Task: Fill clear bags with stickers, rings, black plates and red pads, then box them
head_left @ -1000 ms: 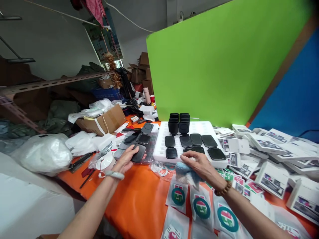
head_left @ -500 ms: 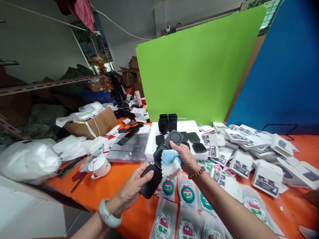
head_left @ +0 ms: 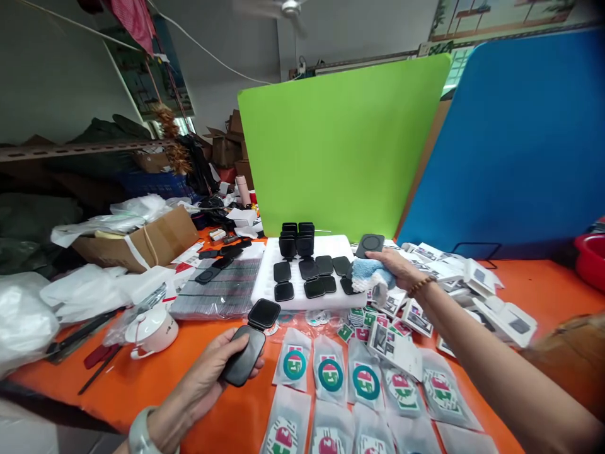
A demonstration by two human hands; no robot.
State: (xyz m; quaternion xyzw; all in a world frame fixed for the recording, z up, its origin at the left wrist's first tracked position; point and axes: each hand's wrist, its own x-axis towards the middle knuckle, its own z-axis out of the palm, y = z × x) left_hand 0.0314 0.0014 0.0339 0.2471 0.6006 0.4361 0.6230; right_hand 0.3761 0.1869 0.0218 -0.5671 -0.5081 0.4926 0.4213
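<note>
My left hand (head_left: 208, 372) is closed around one panel of a black folding charger (head_left: 243, 356); its second square panel stands out at the hinge, beyond the fingertips. Over the right side of the white foam tray (head_left: 262, 277), my right hand (head_left: 399, 268) grips a blue and white cloth (head_left: 371, 275). The same fingers pinch a dark square charging pad (head_left: 369, 244) with a ring mark on its face. Several black folding pads (head_left: 308, 269) rest opened on the foam, and others stand upright in rows (head_left: 297, 239) at its back.
White product boxes (head_left: 416, 315) are heaped on the right. Frosted pouches with printed cards (head_left: 329, 372) lie in rows at the front. Left are a white mug (head_left: 151, 331), a plastic-wrapped grey stack (head_left: 222, 290) and a cardboard box (head_left: 142, 239). Green (head_left: 340, 151) and blue panels (head_left: 520, 151) stand behind.
My hands have moved apart: the right one went right with the cloth and ringed pad, the left one left with the folding charger. The view has turned a little rightward.
</note>
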